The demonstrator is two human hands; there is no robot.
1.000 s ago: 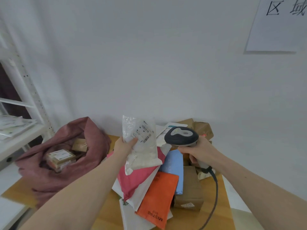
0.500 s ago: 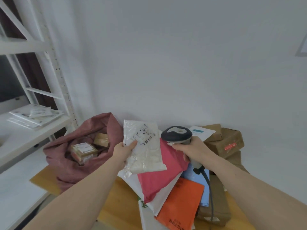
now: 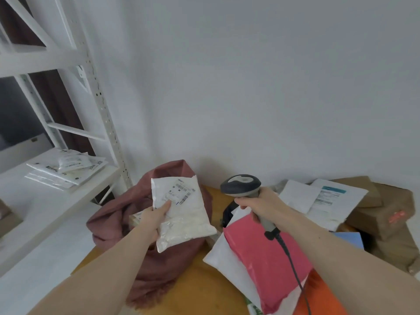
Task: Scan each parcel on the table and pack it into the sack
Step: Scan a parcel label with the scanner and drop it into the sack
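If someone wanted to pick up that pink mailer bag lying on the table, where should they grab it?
Probably by the top edge of the pink mailer bag, coming from above on its sack-ward side. It lies flat and limp on a white mailer, so a pinch on an edge suits it better than a grasp across its face. Its far corner sits under the right hand holding the barcode scanner.

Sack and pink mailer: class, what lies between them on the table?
In the head view, a bare strip of tan table separates the sack from the pink mailer, which rests on a white mailer.
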